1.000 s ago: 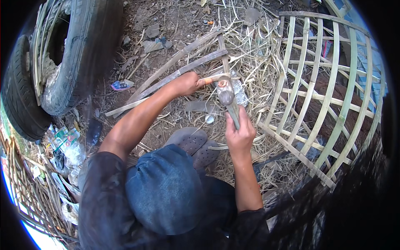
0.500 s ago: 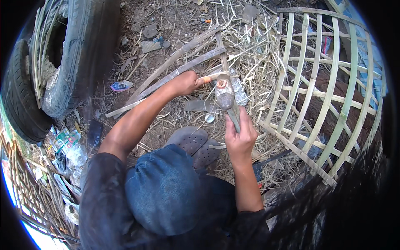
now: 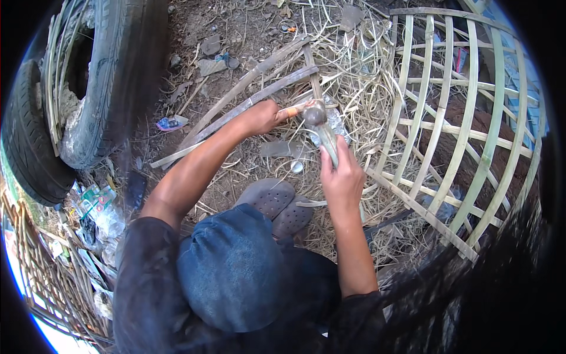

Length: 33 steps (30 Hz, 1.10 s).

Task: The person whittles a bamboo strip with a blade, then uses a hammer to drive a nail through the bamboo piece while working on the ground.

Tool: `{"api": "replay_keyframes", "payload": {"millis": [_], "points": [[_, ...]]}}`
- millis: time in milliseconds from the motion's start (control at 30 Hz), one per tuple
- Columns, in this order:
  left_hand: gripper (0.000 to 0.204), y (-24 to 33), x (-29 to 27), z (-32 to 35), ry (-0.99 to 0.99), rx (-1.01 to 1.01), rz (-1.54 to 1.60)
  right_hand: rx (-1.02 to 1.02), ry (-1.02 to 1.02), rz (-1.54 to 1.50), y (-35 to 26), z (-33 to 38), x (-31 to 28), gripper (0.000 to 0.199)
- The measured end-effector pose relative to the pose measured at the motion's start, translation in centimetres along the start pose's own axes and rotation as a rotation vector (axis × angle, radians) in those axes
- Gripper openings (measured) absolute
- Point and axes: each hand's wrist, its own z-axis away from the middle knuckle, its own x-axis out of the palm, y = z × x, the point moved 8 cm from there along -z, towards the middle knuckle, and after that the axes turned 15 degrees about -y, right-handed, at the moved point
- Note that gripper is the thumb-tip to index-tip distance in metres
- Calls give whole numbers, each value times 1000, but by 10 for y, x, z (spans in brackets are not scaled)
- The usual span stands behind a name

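My right hand point(image 3: 344, 176) is wrapped around the pale handle point(image 3: 328, 141) of a hammer. The rounded metal head point(image 3: 314, 112) is over the end of a wooden slat point(image 3: 314, 82), right beside the fingertips of my left hand. Closed fingers of my left hand point(image 3: 265, 117) pinch a short bamboo strip, with an orange patch point(image 3: 288, 112) at the fingers; the hammer head hides most of the strip. Long slats point(image 3: 265, 91) meet the upright slat and run down to the left past my left forearm. A crumpled silvery sheet point(image 3: 336, 124) lies beneath the hammer.
A woven bamboo lattice panel point(image 3: 451, 127) stands at the right. Pale bamboo shavings point(image 3: 365, 76) cover the ground around it. Worn tyres point(image 3: 106, 88) stand at the left, above plastic litter point(image 3: 106, 218) and bundled sticks point(image 3: 41, 259). Grey perforated clogs point(image 3: 277, 200) are below my hands.
The hammer head has moved up and away from me, onto the spot by my left fingertips, and now covers the bamboo strip. My left hand has hardly moved.
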Motion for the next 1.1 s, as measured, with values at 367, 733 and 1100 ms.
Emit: {"api": "replay_keyframes", "payload": {"millis": [367,733,1100], "points": [[77,-5,1,-4,66,74,55,-164,86,-33,-1,1,-5,39],[77,-10,2,-4,91,139,44,-227,110,-134,-20,7,-12,37],[79,-6,1,1,22,-46,65,-122,141,-331,-21,21,-27,37]]}}
